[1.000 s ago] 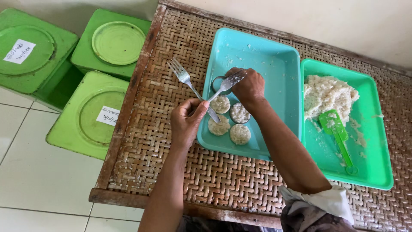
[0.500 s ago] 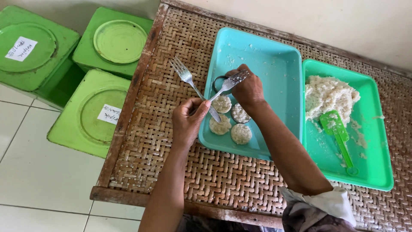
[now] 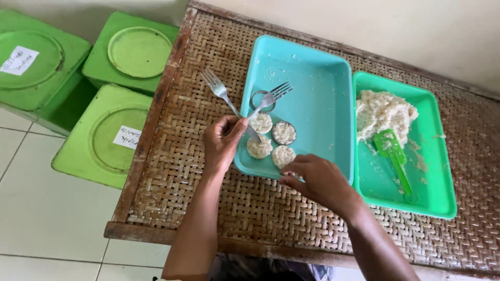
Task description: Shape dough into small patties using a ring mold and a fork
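My left hand (image 3: 221, 144) grips the handles of two metal forks. One fork (image 3: 216, 87) points up-left over the woven table, the other fork (image 3: 273, 95) points up-right into the teal tray (image 3: 317, 88). Near the second fork's tines lies an empty metal ring (image 3: 262, 100). Several round rice patties (image 3: 259, 148) sit in the tray's near left corner, one of them inside a ring (image 3: 284, 133). My right hand (image 3: 319, 181) hovers at the tray's near rim with curled fingers, its fingertips beside the nearest patty (image 3: 283, 155). Whether it holds anything is hidden.
A green tray (image 3: 435, 171) to the right holds a heap of cooked rice (image 3: 383, 110) and a green paddle (image 3: 391, 151). The woven table (image 3: 208, 208) ends at a wooden edge on the left. Three green lidded tins (image 3: 101, 138) stand on the tiled floor beyond it.
My right hand has left the fork near the ring and pulled back to the tray's near rim. The left hand still holds both forks and has shifted little.
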